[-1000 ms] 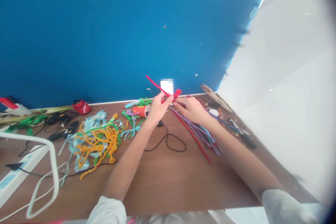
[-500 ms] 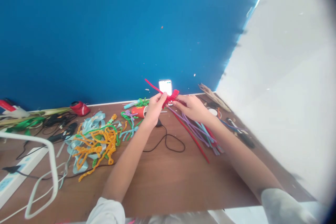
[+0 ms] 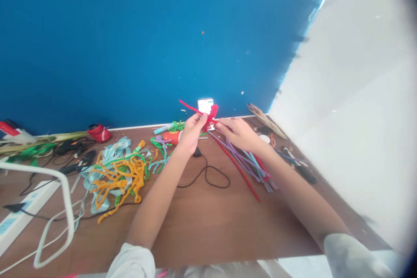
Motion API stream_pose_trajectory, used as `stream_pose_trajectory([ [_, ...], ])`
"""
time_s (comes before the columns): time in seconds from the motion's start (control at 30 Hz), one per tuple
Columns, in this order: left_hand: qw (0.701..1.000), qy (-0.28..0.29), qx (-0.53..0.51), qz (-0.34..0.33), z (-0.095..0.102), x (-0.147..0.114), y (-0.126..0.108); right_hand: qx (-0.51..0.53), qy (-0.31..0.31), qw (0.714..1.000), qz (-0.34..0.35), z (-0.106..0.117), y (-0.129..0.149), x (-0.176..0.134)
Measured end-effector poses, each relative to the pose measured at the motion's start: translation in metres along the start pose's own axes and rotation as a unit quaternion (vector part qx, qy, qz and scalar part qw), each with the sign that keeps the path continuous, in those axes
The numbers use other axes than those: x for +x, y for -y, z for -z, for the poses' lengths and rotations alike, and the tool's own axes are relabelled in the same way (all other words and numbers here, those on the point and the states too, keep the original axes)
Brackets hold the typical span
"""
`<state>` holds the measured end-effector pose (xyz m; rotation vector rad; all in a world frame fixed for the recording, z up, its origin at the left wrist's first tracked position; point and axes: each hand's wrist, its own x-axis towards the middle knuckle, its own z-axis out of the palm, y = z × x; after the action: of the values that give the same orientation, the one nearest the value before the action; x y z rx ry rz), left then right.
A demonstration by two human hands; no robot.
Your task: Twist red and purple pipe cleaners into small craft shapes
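Between my two hands is a red pipe cleaner (image 3: 213, 111), bent into a small bunched shape with one straight end sticking out to the upper left. My left hand (image 3: 193, 132) pinches it between thumb and fingers. My right hand (image 3: 239, 134) is closed on the right side of the same piece, fingertips together. Behind it a phone (image 3: 204, 104) with a lit screen leans against the wall. Loose purple, red and light blue pipe cleaners (image 3: 239, 160) lie on the table below my right hand and forearm.
Orange twisted pipe cleaners (image 3: 130, 173) lie on a tangle of light blue ribbon (image 3: 115, 152) at the left. A red paper cup (image 3: 172, 138) lies beside my left hand. A black cable (image 3: 208, 168), a white power strip (image 3: 29, 208) and a white curved frame (image 3: 67, 200) are around.
The bunched part of the red pipe cleaner has tipped from leaning right to more upright, and a short end now reaches to my right fingertips. Both hands stay nearly in place.
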<state>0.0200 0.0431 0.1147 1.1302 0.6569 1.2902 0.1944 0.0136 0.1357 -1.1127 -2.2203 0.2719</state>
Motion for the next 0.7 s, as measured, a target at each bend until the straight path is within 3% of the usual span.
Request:
stream_pose_trajectory([
  [0.4, 0.997, 0.063, -0.034, -0.012, 0.0006, -0.0022, -0.0002, 0.002, 0.004, 1.000, -0.003, 0.0043, -0.0016, 0.0001],
  [0.7, 0.997, 0.069, -0.010, 0.029, 0.0066, -0.0006, -0.0010, 0.017, -0.021, 0.999, -0.021, 0.0027, -0.0027, -0.0017],
])
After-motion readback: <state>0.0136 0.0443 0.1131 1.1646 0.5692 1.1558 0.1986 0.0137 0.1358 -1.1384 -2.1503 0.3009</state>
